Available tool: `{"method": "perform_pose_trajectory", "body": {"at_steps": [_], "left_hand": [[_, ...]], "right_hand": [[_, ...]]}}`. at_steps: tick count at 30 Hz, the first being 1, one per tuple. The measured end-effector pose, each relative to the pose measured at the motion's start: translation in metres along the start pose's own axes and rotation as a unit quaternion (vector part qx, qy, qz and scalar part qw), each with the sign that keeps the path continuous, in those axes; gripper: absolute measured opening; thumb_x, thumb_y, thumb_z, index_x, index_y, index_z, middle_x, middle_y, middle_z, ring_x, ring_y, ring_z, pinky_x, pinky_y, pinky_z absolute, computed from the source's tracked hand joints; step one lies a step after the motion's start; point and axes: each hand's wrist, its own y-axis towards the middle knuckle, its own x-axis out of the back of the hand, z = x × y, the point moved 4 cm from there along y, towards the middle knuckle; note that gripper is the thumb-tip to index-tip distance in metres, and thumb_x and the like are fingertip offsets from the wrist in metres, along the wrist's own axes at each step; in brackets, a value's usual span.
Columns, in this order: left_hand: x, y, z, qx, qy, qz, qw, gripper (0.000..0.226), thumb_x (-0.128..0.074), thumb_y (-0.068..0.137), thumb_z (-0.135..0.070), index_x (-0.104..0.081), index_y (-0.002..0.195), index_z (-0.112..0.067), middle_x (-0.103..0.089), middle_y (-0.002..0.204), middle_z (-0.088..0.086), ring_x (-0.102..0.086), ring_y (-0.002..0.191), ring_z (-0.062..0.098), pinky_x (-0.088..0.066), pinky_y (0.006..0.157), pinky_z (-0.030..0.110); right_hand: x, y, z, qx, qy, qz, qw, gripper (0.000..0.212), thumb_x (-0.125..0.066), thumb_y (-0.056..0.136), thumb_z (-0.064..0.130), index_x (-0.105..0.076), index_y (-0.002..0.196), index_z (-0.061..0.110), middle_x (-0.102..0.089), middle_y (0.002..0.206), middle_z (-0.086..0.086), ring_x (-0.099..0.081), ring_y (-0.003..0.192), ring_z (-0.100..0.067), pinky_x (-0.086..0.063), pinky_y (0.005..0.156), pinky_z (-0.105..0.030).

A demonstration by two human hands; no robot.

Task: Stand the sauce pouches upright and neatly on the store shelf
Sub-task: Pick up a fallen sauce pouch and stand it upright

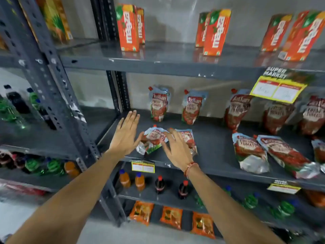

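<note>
On the grey middle shelf (216,148), several red tomato sauce pouches stand upright along the back, the leftmost pouch (158,103) near the post. A crumpled pouch (152,140) lies flat near the front, with a second lying pouch (187,139) beside it. My left hand (125,134) hovers open at the left of the crumpled pouch, thumb at its edge. Spread over the gap between the two lying pouches is my right hand (177,149), partly covering the second one. Two more pouches (250,152) lie flat at the right.
Orange juice cartons (127,29) stand on the shelf above. Drink bottles (159,184) and orange packets (171,216) fill the lower shelves. A yellow price tag (277,89) hangs from the upper shelf edge. A grey perforated post (58,92) and a neighbouring rack of bottles are at the left.
</note>
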Motion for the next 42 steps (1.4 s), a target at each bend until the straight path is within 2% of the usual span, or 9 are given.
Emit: {"method": "perform_pose_trajectory", "body": {"at_steps": [5, 7, 10, 13, 21, 27, 30, 35, 42], "left_hand": [[-0.041, 0.001, 0.029, 0.129, -0.090, 0.160, 0.974, 0.066, -0.038, 0.095, -0.042, -0.016, 0.147, -0.008, -0.016, 0.157, 0.011, -0.014, 0.145, 0.026, -0.022, 0.114, 0.047], [-0.056, 0.008, 0.034, 0.183, -0.155, 0.198, 0.951, 0.065, -0.040, 0.095, -0.041, -0.018, 0.146, -0.007, -0.019, 0.156, 0.013, -0.020, 0.142, 0.031, -0.025, 0.112, 0.049], [-0.074, 0.021, 0.030, 0.279, -0.273, 0.209, 0.897, 0.065, -0.039, 0.096, -0.039, -0.019, 0.145, -0.002, -0.028, 0.152, 0.020, -0.026, 0.139, 0.035, -0.025, 0.113, 0.041], [-0.102, 0.019, 0.023, 0.371, -0.356, 0.246, 0.822, 0.057, -0.040, 0.096, -0.038, -0.036, 0.138, -0.001, -0.045, 0.140, 0.023, -0.044, 0.126, 0.036, -0.036, 0.102, 0.038], [-0.125, 0.034, 0.034, 0.468, -0.499, 0.245, 0.687, 0.040, -0.045, 0.093, -0.032, -0.057, 0.115, -0.001, -0.064, 0.110, 0.014, -0.062, 0.088, 0.030, -0.049, 0.076, 0.031], [-0.189, 0.027, 0.079, 0.476, -0.578, 0.271, 0.604, 0.065, -0.060, 0.069, -0.057, -0.064, 0.114, -0.010, -0.072, 0.106, 0.012, -0.069, 0.096, 0.029, -0.051, 0.095, 0.047], [-0.137, 0.031, 0.063, 0.473, -0.605, 0.218, 0.603, 0.054, -0.051, 0.083, -0.054, -0.064, 0.109, -0.009, -0.070, 0.104, 0.010, -0.067, 0.095, 0.028, -0.050, 0.095, 0.043], [-0.092, 0.065, 0.057, 0.379, -0.640, 0.082, 0.663, 0.036, -0.038, 0.094, -0.048, -0.062, 0.090, -0.020, -0.067, 0.094, 0.001, -0.064, 0.088, 0.017, -0.049, 0.085, 0.035], [-0.096, 0.066, 0.058, 0.344, -0.691, 0.015, 0.636, 0.025, -0.048, 0.093, -0.036, -0.066, 0.087, -0.019, -0.071, 0.087, -0.003, -0.067, 0.078, 0.008, -0.054, 0.073, 0.022]], "right_hand": [[-0.065, 0.006, -0.020, -0.203, 0.149, 0.111, 0.961, 0.055, -0.048, 0.095, 0.030, -0.035, 0.140, 0.001, -0.043, 0.140, -0.019, -0.039, 0.132, -0.034, -0.034, 0.108, -0.037], [-0.087, 0.012, -0.031, -0.373, 0.314, 0.076, 0.870, 0.061, -0.056, 0.091, 0.033, -0.036, 0.138, -0.001, -0.050, 0.135, -0.019, -0.048, 0.124, -0.034, -0.044, 0.099, -0.035], [-0.112, 0.020, -0.037, -0.545, 0.517, 0.018, 0.659, 0.060, -0.061, 0.087, 0.036, -0.044, 0.132, 0.000, -0.053, 0.124, -0.016, -0.055, 0.109, -0.029, -0.051, 0.080, -0.031], [-0.121, 0.030, -0.032, -0.553, 0.577, -0.005, 0.602, 0.050, -0.059, 0.090, 0.030, -0.047, 0.130, 0.004, -0.054, 0.132, -0.017, -0.052, 0.121, -0.030, -0.047, 0.087, -0.031], [-0.137, 0.049, -0.034, -0.577, 0.541, -0.047, 0.610, 0.039, -0.056, 0.091, 0.022, -0.051, 0.124, 0.002, -0.060, 0.125, -0.017, -0.060, 0.109, -0.032, -0.052, 0.089, -0.040], [-0.141, 0.060, -0.027, -0.541, 0.581, -0.056, 0.605, 0.012, -0.051, 0.095, 0.016, -0.056, 0.104, 0.010, -0.060, 0.116, -0.012, -0.059, 0.110, -0.032, -0.050, 0.089, -0.039], [-0.138, 0.066, -0.023, -0.489, 0.589, -0.072, 0.639, 0.017, -0.051, 0.094, 0.012, -0.049, 0.078, 0.019, -0.058, 0.102, -0.007, -0.060, 0.084, -0.018, -0.050, 0.074, -0.029], [-0.117, 0.090, -0.026, -0.370, 0.562, -0.107, 0.732, 0.010, -0.052, 0.093, 0.009, -0.051, 0.085, 0.014, -0.062, 0.094, -0.007, -0.059, 0.083, -0.012, -0.050, 0.066, -0.013], [-0.103, 0.091, -0.034, -0.264, 0.486, -0.123, 0.824, 0.002, -0.050, 0.094, 0.006, -0.049, 0.096, 0.007, -0.065, 0.092, -0.011, -0.061, 0.078, -0.007, -0.052, 0.062, -0.010]]}}
